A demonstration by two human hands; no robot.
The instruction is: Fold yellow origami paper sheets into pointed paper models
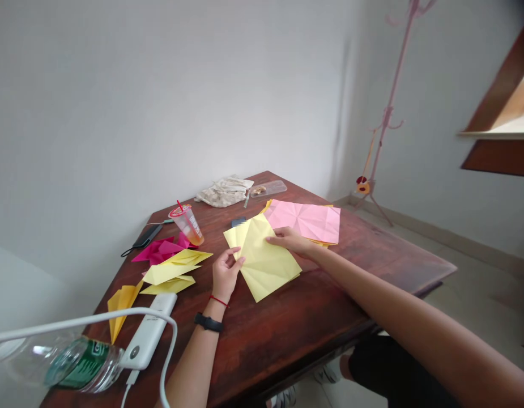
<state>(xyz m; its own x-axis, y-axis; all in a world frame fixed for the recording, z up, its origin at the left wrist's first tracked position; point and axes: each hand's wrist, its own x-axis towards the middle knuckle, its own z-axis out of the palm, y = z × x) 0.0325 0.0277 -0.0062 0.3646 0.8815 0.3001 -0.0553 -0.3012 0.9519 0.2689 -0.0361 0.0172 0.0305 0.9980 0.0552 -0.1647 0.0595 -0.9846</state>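
A creased sheet of pale yellow paper [265,263] is held tilted over the dark wooden table [262,345]. My left hand [226,273] pinches its left edge between thumb and fingers. On the upper right edge, my right hand [289,239] grips the same sheet, thumb on top and the other fingers partly hidden. Just behind my right hand lies a creased pink sheet [316,221], with orange-yellow paper showing beneath it. Folded yellow paper pieces [172,269] rest left of my left hand, beside crumpled-looking magenta folded paper [160,249].
Left of my hands stand a plastic drink cup [188,225] with a straw, a white power bank [149,331] with cable, a plastic bottle [83,362] and an orange folded paper [123,306]. A cloth bag [224,191] and clear tray [270,188] lie farther back. A pink coat stand [389,107] is beyond.
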